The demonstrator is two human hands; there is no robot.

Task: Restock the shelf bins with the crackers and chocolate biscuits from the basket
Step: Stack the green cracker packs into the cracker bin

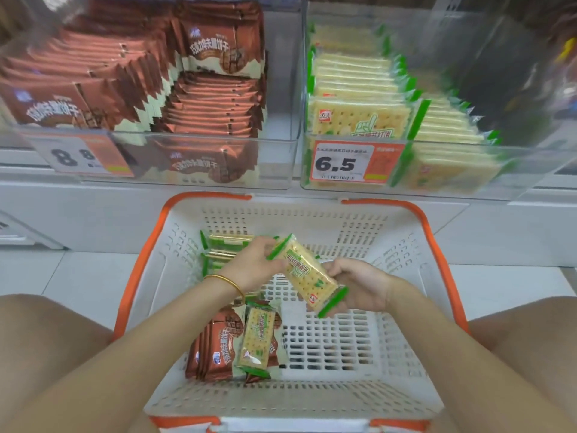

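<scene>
Head view, only cam I'm getting. Both hands are working over the white basket w/ the orange rim, which is sitting near me, just below the shelf.

The left hand, gold bangle on the wrist, is pinching the far green end seal of one cracker pack. The right hand is cupping the near end from below, thumb curling over the edge. So both are gripping the same pack, and it's hanging above the basket floor, not resting on it.

The pack's long axis is running diagonally, far-left to near-right, label up.

What the next move is turning on: the cracker bin, marked by the 6.5 price tag, is lying far and to the right of the pack. The right hand is the nearer one to it, so I'm judging it's the one to carry, w/ the left letting go. The packs in there are standing on edge in rows, so this one prob needs turning upright.

The chocolate biscuit bin is sitting far left, wrong one for this pack.

Left in the basket: stacked cracker packs at far left, chocolate biscuit packs at near left, w/ one loose cracker pack lying on them. Task is looking well along but not finished.
</scene>
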